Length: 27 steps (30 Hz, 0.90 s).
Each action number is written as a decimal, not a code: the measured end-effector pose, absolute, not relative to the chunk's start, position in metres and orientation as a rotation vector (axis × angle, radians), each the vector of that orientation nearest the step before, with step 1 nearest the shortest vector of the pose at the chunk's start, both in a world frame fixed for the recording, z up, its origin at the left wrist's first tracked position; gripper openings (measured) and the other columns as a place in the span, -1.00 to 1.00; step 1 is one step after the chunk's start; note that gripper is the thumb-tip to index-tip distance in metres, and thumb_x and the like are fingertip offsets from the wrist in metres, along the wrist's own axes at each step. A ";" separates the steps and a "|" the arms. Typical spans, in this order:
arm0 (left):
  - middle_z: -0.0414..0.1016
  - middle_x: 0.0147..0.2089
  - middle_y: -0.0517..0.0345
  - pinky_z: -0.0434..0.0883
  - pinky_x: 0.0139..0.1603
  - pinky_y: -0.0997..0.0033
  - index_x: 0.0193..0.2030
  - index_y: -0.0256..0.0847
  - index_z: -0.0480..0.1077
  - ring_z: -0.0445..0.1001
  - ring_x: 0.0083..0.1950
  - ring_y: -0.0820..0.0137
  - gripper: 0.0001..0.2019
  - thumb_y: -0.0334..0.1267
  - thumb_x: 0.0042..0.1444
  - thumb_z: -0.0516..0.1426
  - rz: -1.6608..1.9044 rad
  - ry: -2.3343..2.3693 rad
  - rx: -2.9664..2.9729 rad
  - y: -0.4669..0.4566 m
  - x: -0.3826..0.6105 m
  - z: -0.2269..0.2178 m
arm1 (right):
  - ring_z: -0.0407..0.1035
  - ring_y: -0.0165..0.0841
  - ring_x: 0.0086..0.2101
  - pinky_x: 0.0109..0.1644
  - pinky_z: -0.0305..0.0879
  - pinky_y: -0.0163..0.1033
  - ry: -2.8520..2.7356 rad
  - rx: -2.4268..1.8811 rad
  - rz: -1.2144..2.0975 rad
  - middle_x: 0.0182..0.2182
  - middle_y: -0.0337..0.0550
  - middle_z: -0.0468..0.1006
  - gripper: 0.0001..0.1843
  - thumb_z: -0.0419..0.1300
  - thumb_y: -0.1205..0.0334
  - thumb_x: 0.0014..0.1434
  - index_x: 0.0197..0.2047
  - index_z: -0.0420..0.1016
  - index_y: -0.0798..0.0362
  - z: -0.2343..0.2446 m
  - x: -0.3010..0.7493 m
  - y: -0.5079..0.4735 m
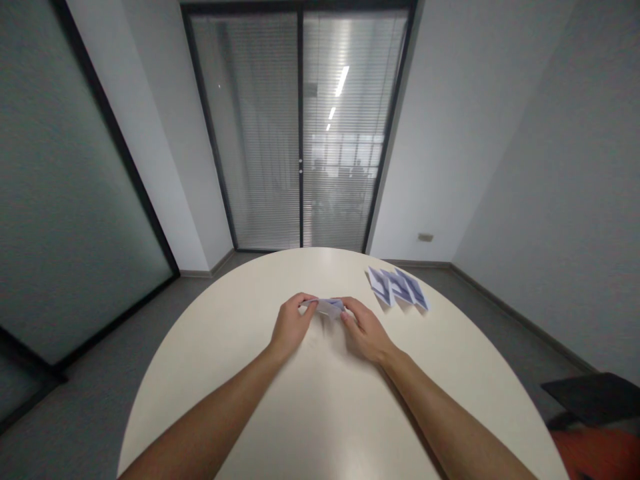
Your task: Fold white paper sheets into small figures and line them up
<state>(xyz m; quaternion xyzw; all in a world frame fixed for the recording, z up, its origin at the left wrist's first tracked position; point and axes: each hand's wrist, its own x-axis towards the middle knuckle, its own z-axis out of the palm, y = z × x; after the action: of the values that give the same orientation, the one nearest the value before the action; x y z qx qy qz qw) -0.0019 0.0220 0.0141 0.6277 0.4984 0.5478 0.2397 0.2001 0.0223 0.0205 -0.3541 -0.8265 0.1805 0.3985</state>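
Observation:
A small folded piece of white and bluish paper point(329, 307) is held up between both hands, a little above the table. My left hand point(295, 323) is closed on its left end, thumb below and fingers along the top edge. On the right end, my right hand point(364, 328) pinches the paper between thumb and fingers. Some of the fingers are hidden behind the paper. To the right and farther back lie several folded paper pieces point(399, 288) of the same colours, side by side in a zigzag row.
The round cream table point(240, 407) fills the lower middle, its far edge near a glass door point(270, 133) with blinds. At the lower right, beyond the table's edge, are a black chair part point(595, 397) and something red point(600, 453). A wall socket point(425, 237) is behind.

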 end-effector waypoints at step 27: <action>0.57 -0.32 0.15 0.38 -0.36 0.45 -0.12 -0.19 0.46 0.50 -0.34 0.36 -0.70 -0.13 0.02 0.29 1.512 1.192 1.429 0.023 0.002 0.014 | 0.30 -0.36 -0.39 -0.40 0.21 -0.32 -1.836 -1.054 0.644 -0.47 -0.26 0.38 -0.64 0.06 -0.07 0.32 -0.38 0.33 0.01 0.013 0.195 0.031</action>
<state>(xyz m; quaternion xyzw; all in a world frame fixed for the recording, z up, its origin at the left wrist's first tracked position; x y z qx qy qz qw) 0.0023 0.0226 0.0139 0.5554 0.4631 0.5874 0.3634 0.1948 0.0310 0.0126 -0.4258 -0.7418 0.2601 0.4481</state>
